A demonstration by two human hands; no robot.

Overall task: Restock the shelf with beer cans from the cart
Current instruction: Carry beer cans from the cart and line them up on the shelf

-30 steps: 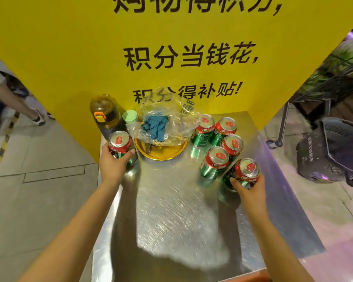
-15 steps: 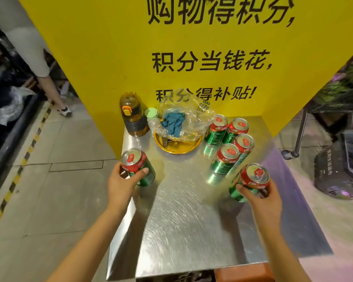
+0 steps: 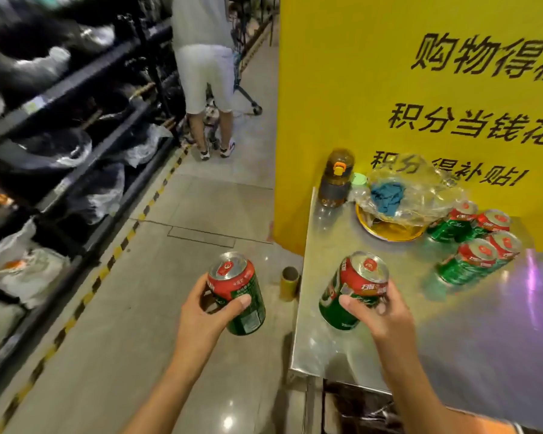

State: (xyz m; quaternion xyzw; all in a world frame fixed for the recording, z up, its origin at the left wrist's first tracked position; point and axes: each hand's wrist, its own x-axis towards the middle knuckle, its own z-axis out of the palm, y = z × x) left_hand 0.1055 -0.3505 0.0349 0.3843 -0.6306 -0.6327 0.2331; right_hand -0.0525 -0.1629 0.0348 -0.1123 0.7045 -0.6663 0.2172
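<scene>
The left hand [image 3: 198, 321] is holding a red-and-green aluminium beer can [image 3: 237, 292] out over the grey tiled floor [image 3: 157, 277], its fingers [image 3: 237, 300] wrapping round the can's side with the silver top facing up. The right hand [image 3: 380, 317] is gripping a second red-and-green beer can [image 3: 355, 289] above the left edge of the shiny steel worktop [image 3: 452, 324]; that can is tilting. Four more red-and-green cans [image 3: 474, 242] are standing clustered on the worktop near a yellow dish [image 3: 389, 230] under a crumpled clear plastic bag [image 3: 414, 195], beside an amber bottle [image 3: 337, 177]. Dark metal shelving [image 3: 76, 126] is running along the left, and a person in white shorts [image 3: 206, 76] is standing farther down the aisle.
</scene>
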